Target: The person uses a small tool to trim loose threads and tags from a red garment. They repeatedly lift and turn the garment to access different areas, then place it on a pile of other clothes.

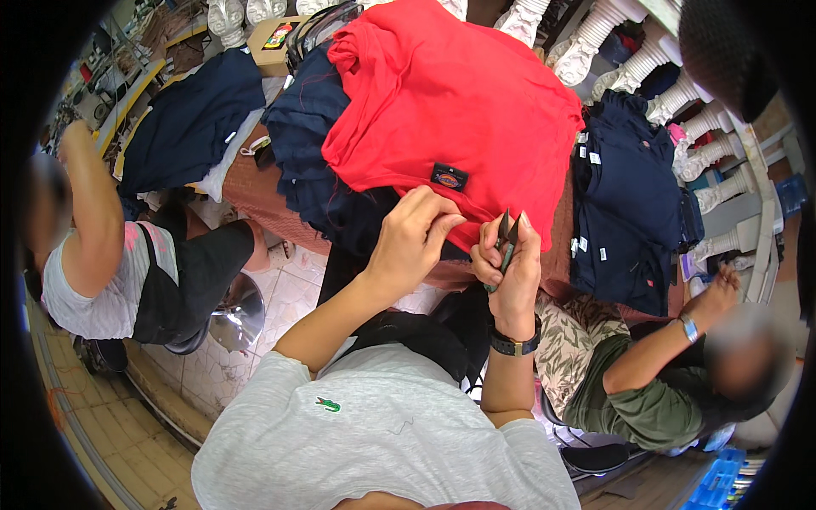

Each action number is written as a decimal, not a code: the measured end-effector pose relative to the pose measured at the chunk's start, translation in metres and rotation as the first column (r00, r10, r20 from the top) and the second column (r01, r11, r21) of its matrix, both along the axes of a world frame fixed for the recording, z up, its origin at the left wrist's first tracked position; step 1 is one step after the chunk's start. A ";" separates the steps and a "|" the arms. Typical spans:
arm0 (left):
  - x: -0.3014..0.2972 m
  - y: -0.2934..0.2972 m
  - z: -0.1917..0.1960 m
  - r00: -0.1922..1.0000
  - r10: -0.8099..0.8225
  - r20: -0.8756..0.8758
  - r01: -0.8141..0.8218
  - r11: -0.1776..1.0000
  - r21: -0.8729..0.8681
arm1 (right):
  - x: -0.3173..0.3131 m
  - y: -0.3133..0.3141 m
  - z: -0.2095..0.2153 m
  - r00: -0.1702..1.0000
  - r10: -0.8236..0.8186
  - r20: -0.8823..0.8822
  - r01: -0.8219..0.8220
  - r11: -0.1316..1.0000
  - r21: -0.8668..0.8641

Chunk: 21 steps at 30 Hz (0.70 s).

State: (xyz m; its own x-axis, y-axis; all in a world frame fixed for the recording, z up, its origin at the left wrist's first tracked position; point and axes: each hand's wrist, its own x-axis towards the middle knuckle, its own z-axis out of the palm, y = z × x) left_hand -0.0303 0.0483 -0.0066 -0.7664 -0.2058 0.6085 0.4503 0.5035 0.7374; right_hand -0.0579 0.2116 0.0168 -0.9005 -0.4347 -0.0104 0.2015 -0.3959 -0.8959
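A red garment [476, 93] with a dark label near its lower edge lies spread in front of me on a pile of navy garments [310, 127]. My right hand [518, 280] is closed round small thread snips [505, 242], their dark blades pointing up beside the red cloth. At the near edge of that cloth, my left hand [414, 234] is closed in a pinch, thumb against forefinger. What it pinches, if anything, is too small to make out.
Navy garments with white tags [625, 195] lie to the right, another navy garment [200, 115] to the left. One person [110, 263] sits at my left, another [654, 382] at my right. White ornate columns [595, 38] stand along the back; a round chrome stool base [238, 313] is on the floor.
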 end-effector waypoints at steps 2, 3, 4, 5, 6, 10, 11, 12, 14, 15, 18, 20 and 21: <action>0.000 -0.005 0.005 0.999 0.034 -0.038 -0.033 0.999 0.032 | 0.003 -0.001 0.000 0.998 0.043 0.041 -0.044 0.998 0.035; 0.002 -0.007 0.011 0.999 0.038 -0.018 -0.036 0.996 0.083 | 0.004 -0.002 0.000 0.996 0.064 0.062 -0.067 0.996 0.052; 0.003 -0.010 0.014 0.999 0.036 -0.039 -0.032 0.995 0.092 | 0.006 -0.005 -0.001 0.992 0.097 0.077 -0.101 0.994 0.042; 0.003 -0.012 0.015 0.998 0.034 -0.060 -0.028 0.994 0.101 | 0.009 -0.010 -0.001 0.992 0.109 0.068 -0.114 0.990 0.077; 0.001 -0.014 0.014 0.995 0.022 -0.100 -0.010 0.993 0.118 | 0.011 -0.015 0.000 0.990 0.121 0.076 -0.129 0.985 0.111; 0.008 -0.021 0.009 0.996 -0.079 -0.049 0.087 0.975 0.205 | 0.013 -0.024 -0.002 0.993 0.107 0.057 -0.114 0.985 0.132; 0.011 -0.025 0.009 0.992 -0.123 0.013 0.117 0.965 0.236 | 0.013 -0.022 -0.003 0.994 0.095 0.050 -0.100 0.988 0.114; 0.013 -0.029 0.013 0.993 -0.118 0.031 0.116 0.991 0.060 | 0.014 -0.017 -0.002 0.998 0.058 0.031 -0.061 0.991 0.118; 0.013 -0.020 0.013 0.992 -0.076 0.103 0.073 0.997 0.039 | 0.013 -0.014 -0.004 0.996 -0.064 -0.066 0.071 0.991 0.113; 0.011 -0.013 0.014 0.989 -0.056 0.139 0.053 0.998 0.027 | 0.012 -0.013 -0.004 0.988 -0.121 -0.097 0.132 0.984 0.116; -0.005 0.007 -0.004 0.994 0.047 0.094 -0.049 0.999 0.021 | 0.011 -0.016 -0.002 0.985 -0.170 -0.022 0.171 0.984 0.057; -0.007 0.010 -0.006 0.994 0.030 0.102 -0.047 0.984 0.170 | 0.011 -0.011 0.002 0.984 -0.176 -0.034 0.178 0.981 0.080; -0.004 0.009 -0.006 0.995 -0.004 0.102 -0.026 0.955 0.294 | 0.011 -0.007 0.003 0.983 -0.177 -0.040 0.180 0.979 0.092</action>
State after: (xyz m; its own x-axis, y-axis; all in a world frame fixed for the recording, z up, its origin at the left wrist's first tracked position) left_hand -0.0343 0.0571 -0.0126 -0.8170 -0.3732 0.4396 0.3620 0.2615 0.8948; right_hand -0.0471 0.2045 0.0198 -0.9640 -0.2656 -0.0142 0.1064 -0.3362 -0.9358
